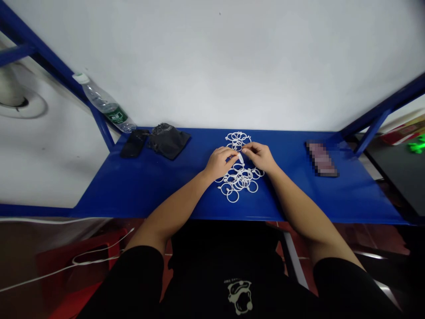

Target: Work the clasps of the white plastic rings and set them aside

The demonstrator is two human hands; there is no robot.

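White plastic rings with small knobs, like curtain rings, lie in two groups on the blue table. The nearer pile (239, 180) spreads in front of my hands, and a smaller far pile (237, 136) sits beyond them. My left hand (222, 161) pinches one white ring (241, 158), seen nearly edge-on between the hands. Close by on the right, my right hand (259, 156) has its thumb and forefinger pressed together beside that ring. What lies between those right fingertips is too small to make out.
On the blue table (172, 186), a black pouch (169, 141) and a black phone (134, 143) lie at left, near a leaning water bottle (105, 103). A pixelated flat object (321, 158) lies at right. Blue frame bars (376, 128) and a white wall (219, 66) bound the table.
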